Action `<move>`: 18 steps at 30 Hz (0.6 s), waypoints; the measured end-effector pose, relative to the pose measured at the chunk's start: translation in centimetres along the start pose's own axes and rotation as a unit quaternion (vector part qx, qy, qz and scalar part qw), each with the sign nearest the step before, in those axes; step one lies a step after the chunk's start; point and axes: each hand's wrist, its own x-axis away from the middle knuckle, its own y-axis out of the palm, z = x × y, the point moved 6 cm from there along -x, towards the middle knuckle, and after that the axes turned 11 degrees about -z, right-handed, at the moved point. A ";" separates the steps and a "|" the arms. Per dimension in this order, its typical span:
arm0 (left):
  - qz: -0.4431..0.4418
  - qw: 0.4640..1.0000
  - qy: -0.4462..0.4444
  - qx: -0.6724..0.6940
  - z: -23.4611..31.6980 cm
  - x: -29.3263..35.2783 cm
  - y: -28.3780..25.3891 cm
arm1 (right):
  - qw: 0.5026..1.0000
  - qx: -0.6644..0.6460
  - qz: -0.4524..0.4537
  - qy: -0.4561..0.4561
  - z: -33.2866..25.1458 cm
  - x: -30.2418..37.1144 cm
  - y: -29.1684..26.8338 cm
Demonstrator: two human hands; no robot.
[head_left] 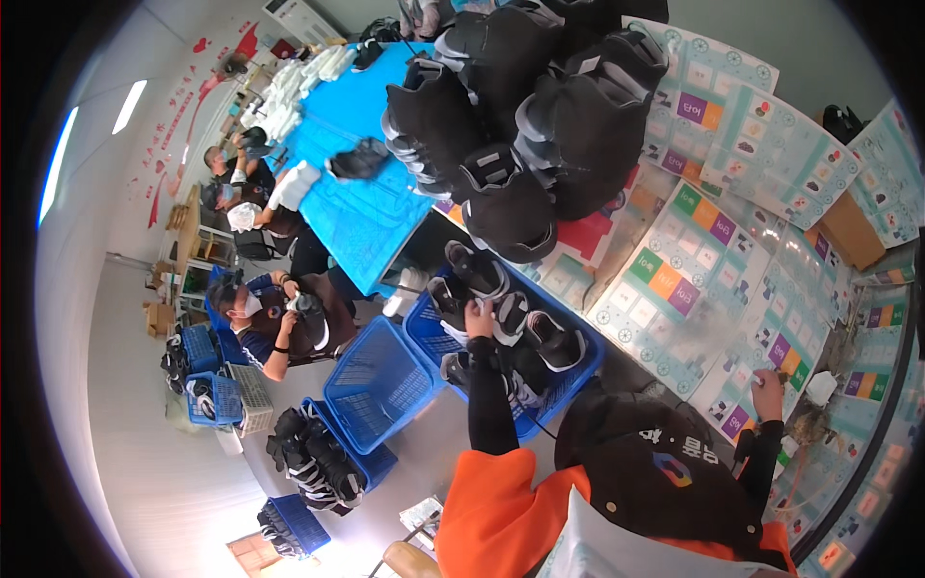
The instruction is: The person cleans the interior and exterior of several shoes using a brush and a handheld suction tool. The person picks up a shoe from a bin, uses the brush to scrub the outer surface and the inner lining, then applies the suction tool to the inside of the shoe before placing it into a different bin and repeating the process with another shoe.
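My left hand [479, 318] reaches into a blue plastic basket [590, 371] of black-and-grey sneakers. Its fingers are closed on the edge of a sneaker [447, 301] at the basket's far left side. Several more, such as a black sneaker with a pale sole [556, 342], lie around it. Off to the right, my right hand [768, 395] is low over the sheet-covered table [665, 332]. Its fingers are curled together around something small, mostly hidden; a small brownish item and a crumpled white piece [820, 387] are beside it.
Stacked black sneakers [578, 135] tower at the table's far side. An empty-looking blue basket [376, 385] and a basket of shoes [323, 462] stand left. A masked co-worker [275, 313] holds a shoe by a blue-covered table [385, 226]; others sit beyond.
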 end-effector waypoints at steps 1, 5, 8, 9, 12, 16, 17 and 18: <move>0.003 1.000 0.023 -0.016 -1.2 1.1 0.3 | 0.998 0.010 0.011 -0.059 -1.7 -0.1 0.5; 0.086 0.987 0.125 -0.047 8.0 3.9 -0.8 | 0.990 0.051 0.008 -0.135 -7.7 -0.8 2.0; 0.109 0.925 0.329 -0.157 26.0 3.5 4.7 | 0.991 0.056 0.036 -0.116 -7.6 1.2 0.5; 0.095 0.912 0.354 -0.182 31.3 4.4 5.1 | 0.992 0.050 0.032 -0.115 -8.5 1.5 0.3; -0.010 0.811 0.466 -0.353 38.9 4.9 6.5 | 0.992 0.033 0.021 -0.120 -12.3 1.5 0.1; 0.069 0.795 0.479 -0.367 41.2 6.3 8.9 | 0.993 0.015 0.047 -0.111 -10.4 3.0 -0.2; 0.114 0.779 0.491 -0.373 42.5 6.2 8.6 | 0.993 0.009 0.056 -0.100 -9.6 3.3 -0.2; 0.100 0.798 0.473 -0.359 44.5 6.1 9.0 | 0.994 0.005 0.063 -0.087 -9.1 4.0 -0.5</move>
